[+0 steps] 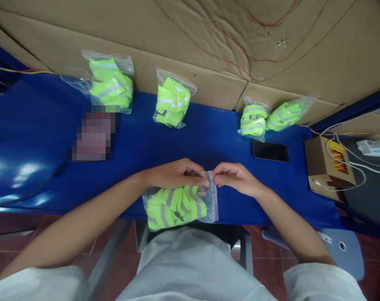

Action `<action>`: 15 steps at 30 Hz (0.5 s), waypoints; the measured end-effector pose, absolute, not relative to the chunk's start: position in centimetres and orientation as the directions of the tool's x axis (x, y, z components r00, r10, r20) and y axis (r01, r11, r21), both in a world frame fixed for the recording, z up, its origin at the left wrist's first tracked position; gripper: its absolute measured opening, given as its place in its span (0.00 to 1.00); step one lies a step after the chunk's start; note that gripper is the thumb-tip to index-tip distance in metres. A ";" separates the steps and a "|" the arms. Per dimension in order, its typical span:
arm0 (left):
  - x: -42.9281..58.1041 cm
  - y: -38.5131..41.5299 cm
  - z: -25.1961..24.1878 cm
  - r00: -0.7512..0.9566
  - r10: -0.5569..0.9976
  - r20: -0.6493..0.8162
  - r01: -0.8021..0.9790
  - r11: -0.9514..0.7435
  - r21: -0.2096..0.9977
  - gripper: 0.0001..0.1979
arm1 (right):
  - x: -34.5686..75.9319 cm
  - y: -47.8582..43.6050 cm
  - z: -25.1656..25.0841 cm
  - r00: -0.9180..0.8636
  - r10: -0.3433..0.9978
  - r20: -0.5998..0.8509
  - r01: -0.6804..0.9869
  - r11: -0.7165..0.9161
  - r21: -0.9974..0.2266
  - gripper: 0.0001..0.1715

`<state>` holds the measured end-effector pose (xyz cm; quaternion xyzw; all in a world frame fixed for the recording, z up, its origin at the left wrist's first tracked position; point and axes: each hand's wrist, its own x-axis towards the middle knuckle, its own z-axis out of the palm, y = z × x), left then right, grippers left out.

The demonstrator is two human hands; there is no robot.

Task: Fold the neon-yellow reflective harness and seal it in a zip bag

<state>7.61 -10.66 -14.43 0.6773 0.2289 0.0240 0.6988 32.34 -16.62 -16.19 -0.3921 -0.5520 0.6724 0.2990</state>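
A clear zip bag (pixel 212 205) lies on its side at the table's front edge, close to my body. Folded inside it is a neon yellow strap-like reflective vest (pixel 174 207) with grey stripes. My left hand (pixel 185 173) pinches the bag near its upper corner, thumb on the plastic and some fingertips behind it. At the same corner, my right hand (pixel 235 177) grips the red-lined zip edge between thumb and curled fingers. Both hands nearly meet there. Whether the seal is closed at that corner I cannot tell.
Along the cardboard wall (pixel 209 90) stand several similar bags, among them a left one (pixel 111 85) and a middle one (pixel 173 102). A black phone (pixel 270 151), a cardboard box (pixel 329 167) and white cables lie right. A blurred-out item (pixel 94 136) rests left on the blue table (pixel 139 142).
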 end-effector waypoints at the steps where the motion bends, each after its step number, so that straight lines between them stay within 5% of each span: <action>1: 7.6 -10.7 -14.4 0.900 0.334 -0.281 0.271 0.079 0.959 0.16 | 32.5 -16.5 -16.2 -0.520 0.827 -0.214 0.021 -0.238 -0.971 0.12; 5: 7.8 -10.7 -14.6 0.918 0.306 -0.252 0.237 0.087 0.968 0.16 | 32.5 -16.4 -16.0 -0.544 0.813 -0.206 0.075 -0.198 -0.977 0.15; 11: 8.0 -11.0 -14.8 0.914 0.313 -0.257 0.244 0.081 0.966 0.15 | 31.7 -17.0 -15.3 -0.483 0.875 0.028 0.319 0.206 -0.925 0.10; 15: 8.1 -11.2 -14.8 0.903 0.326 -0.278 0.277 0.050 0.960 0.15 | 32.1 -17.0 -15.2 -0.483 0.875 0.016 0.286 0.175 -0.942 0.14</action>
